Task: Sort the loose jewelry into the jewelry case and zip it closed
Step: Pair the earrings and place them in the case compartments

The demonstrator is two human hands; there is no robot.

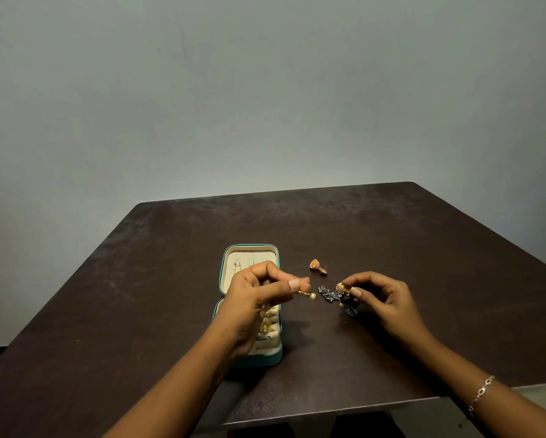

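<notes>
The jewelry case (249, 246) lies open on the dark table (392, 232), left of the table's middle; its long axis runs away from the person, the lid half at the far end and the base half at the near end, both cream-lined and facing up; thin gold chains (235, 267) show in the lid, and gold rings (267, 324) sit in the rolls of the base, partly hidden behind the left wrist.

The left hand (259, 295) hovers over the case's middle with its fingers curled; thumb and forefinger pinch a small pearl earring (308, 294), which is held just off the case's right edge, its length lying roughly left to right and the pale bead at the right end.

The right hand (382, 301) is to the right of it, fingers bent, the thumb and forefinger tips pinching a gold dome earring (340, 287); just beside and below that lies a cluster of dark blue jewelry (328, 294) on the table; whether the held earring touches the cluster I cannot tell.

A second dome earring (317, 266) rests on the table farther off, between the case and the right hand; a thin bracelet (482, 393) circles the right wrist.
</notes>
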